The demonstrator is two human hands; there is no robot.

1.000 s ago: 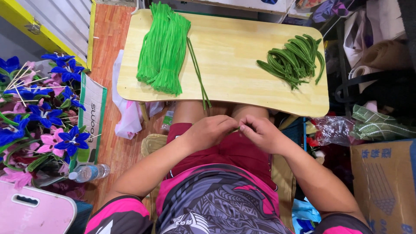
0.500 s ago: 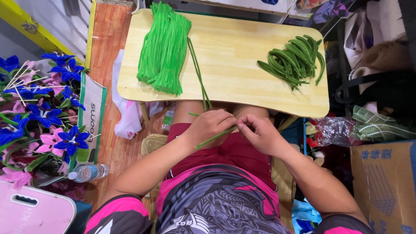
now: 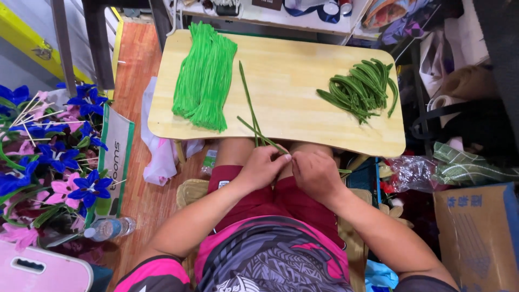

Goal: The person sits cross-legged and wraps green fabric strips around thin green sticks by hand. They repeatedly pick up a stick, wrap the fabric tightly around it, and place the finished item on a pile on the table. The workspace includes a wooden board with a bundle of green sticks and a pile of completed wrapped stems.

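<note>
A: What takes up most of the view?

B: A pale wooden table [image 3: 303,92] over the person's knees. On its left part lies a thick bundle of bright green stems [image 3: 205,75], straight and side by side. On its right part sits a smaller heap of dark green bent stems [image 3: 361,89], well apart from the bundle.

A: And off the table?

B: A bunch of blue and pink flowers [image 3: 48,157] on the floor to the left, with a plastic bottle [image 3: 108,228] lying beside it. A cardboard box [image 3: 478,232] stands at the lower right.

A: Where are the hands?

B: Both at the near table edge, above the lap, almost touching. The left hand [image 3: 262,168] has its fingertips pressed together, pinching a few thin green stems [image 3: 250,100] that run up from the hands onto the middle of the table, between the two piles. The right hand [image 3: 315,174] is curled with its fingers closed on the lower end of the same stems.
</note>
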